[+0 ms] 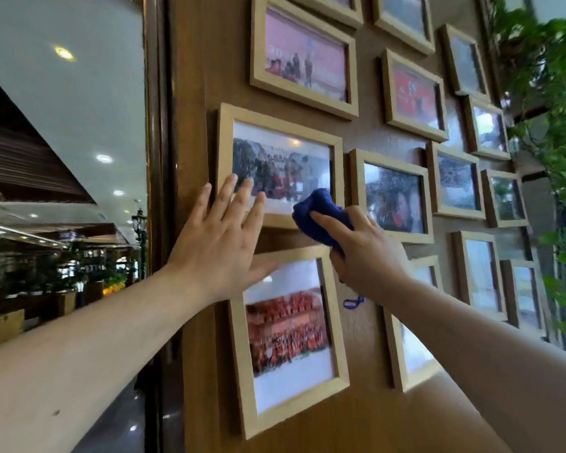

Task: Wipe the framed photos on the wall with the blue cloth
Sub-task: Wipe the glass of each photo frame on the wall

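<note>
You are risking the frame first. The middle framed photo is hanging on the wooden wall, and pressure from the blue cloth at its lower right corner could be tilting or lifting it off its hanger if your bracing slips. Your left hand is doing that bracing, but its fingertips are lying on the glass, so you are likely leaving smudges on a surface you are cleaning. The lower framed photo is sitting just under your palm, with your thumb across its top rail; leaning on it could be knocking it askew. A loose blue loop is dangling below your wrist and could be catching on a frame corner.

Your left hand is spread flat and open, gripping nothing, simply pressing against the frame's lower left area. Your right hand is clenched around the bunched cloth, which is bulging out above your fingers and touching the bottom right of that middle frame. Many neighbouring frames to the right are looking untouched by either hand at present.
</note>
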Available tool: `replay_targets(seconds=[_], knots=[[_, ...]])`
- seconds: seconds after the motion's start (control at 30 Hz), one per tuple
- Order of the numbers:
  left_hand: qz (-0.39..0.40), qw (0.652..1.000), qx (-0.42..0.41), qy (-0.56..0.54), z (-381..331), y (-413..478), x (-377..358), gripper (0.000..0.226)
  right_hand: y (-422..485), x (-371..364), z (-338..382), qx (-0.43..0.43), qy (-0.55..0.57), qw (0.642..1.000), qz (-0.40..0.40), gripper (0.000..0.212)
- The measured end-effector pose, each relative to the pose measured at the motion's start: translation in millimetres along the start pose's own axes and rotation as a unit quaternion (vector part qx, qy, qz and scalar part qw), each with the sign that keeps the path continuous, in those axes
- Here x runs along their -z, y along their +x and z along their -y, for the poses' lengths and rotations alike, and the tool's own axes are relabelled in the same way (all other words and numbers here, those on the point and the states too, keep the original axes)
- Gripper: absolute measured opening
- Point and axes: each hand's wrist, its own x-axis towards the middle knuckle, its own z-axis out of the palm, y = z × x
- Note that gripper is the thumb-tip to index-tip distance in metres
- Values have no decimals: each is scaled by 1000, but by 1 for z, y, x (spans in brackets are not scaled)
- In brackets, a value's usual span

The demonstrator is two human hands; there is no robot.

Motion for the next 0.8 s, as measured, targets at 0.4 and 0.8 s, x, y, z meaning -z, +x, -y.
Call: replay_targets(seconds=[0.4,0.8], knots=[[-31,991,119,60,24,53,-18,122,85,-35,-4,69,67,993,-66,53],[-48,983,171,46,27,49,-22,123,120,-25,-13,67,-15,995,-71,55]])
